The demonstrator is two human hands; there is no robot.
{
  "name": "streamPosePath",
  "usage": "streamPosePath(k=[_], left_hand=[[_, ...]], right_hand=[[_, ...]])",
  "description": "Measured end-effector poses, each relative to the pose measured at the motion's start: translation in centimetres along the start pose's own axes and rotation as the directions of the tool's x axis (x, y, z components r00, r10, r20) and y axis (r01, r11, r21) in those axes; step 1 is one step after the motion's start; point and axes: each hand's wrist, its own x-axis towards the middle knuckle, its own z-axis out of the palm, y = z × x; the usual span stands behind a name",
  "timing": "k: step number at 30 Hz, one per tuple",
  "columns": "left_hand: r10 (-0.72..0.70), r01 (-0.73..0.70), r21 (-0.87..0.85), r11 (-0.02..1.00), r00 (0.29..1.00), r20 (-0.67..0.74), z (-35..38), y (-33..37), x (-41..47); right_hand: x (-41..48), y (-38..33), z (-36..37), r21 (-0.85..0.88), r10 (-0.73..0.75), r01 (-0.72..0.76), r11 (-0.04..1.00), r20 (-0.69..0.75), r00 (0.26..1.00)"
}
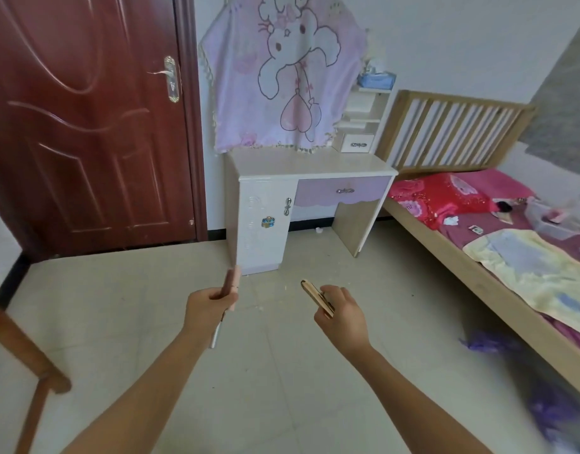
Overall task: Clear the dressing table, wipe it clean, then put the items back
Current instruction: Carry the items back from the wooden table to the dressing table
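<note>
The white dressing table (309, 165) with a lilac drawer stands against the far wall, its top bare; a pink cartoon cloth (282, 73) covers its mirror. I stand a few steps back from it. My left hand (208, 306) grips a bundle of thin stick-like items (231, 283), pinkish at the top and silver at the lower end. My right hand (342, 311) holds a slim gold-coloured stick-shaped item (314, 296) pointing up-left. Both hands hover over the tiled floor in front of the table.
A bed (478, 257) with red and pink bedding and several small items runs along the right. A tissue box (377, 78) sits on the table's side shelf. A dark red door (85, 126) is at left, a wooden chair part (26, 362) at lower left, purple material (550, 398) on the floor at right.
</note>
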Motion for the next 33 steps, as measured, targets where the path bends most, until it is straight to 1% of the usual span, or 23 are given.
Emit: streamPosePath(k=[5,9,11,14,15,17,20,22,25,28,31,33], left_hand=[[-0.004,-0.002,-0.081,0.997,0.998,-0.066,2.0,1.9,7.5],[0.001,-0.007,-0.111,0.994,0.998,-0.058,3.7,4.1,14.2],[0.015,-0.023,-0.145,0.989,0.998,-0.054,4.5,5.6,17.5],[0.041,-0.051,-0.171,0.984,0.997,-0.062,5.8,7.3,22.1],[0.029,-0.038,-0.165,0.986,0.998,-0.058,6.3,7.3,23.3],[-0.019,0.011,-0.154,0.988,0.999,-0.051,7.3,6.7,25.5],[-0.060,0.054,-0.125,0.991,0.997,-0.046,8.7,5.8,29.2],[-0.080,0.071,-0.132,0.989,0.995,-0.059,9.7,5.8,32.0],[-0.062,0.052,-0.123,0.991,0.995,-0.081,11.4,7.1,37.2],[-0.030,0.016,-0.127,0.992,0.994,-0.109,13.7,8.9,43.4],[-0.046,0.024,-0.138,0.990,0.985,-0.163,15.8,10.8,49.0],[-0.050,0.024,-0.131,0.991,0.980,-0.195,16.8,11.6,51.9]], right_hand=[[7.4,0.7,1.4,0.003,-0.056,0.056,0.998,-0.011,0.998],[14.6,1.0,1.3,-0.062,-0.062,0.063,0.996,0.015,0.998],[18.9,1.1,0.8,-0.061,-0.038,0.037,0.997,-0.016,0.999],[24.2,1.5,0.9,-0.003,0.049,-0.049,0.999,-0.094,0.994],[25.4,1.9,1.4,0.010,0.083,-0.082,0.997,-0.096,0.992],[27.0,2.9,3.0,0.003,0.140,-0.140,0.990,-0.052,0.989],[29.8,5.0,5.5,-0.015,0.186,-0.185,0.983,0.014,0.983],[32.9,6.3,6.3,0.004,0.208,-0.208,0.978,0.025,0.978],[38.9,8.2,7.0,0.068,0.239,-0.239,0.969,0.005,0.971],[46.2,9.9,7.8,0.104,0.223,-0.223,0.969,0.011,0.975],[53.7,10.6,8.7,0.118,0.185,-0.187,0.975,0.030,0.982],[58.1,10.7,9.8,0.127,0.147,-0.154,0.980,0.067,0.987]])
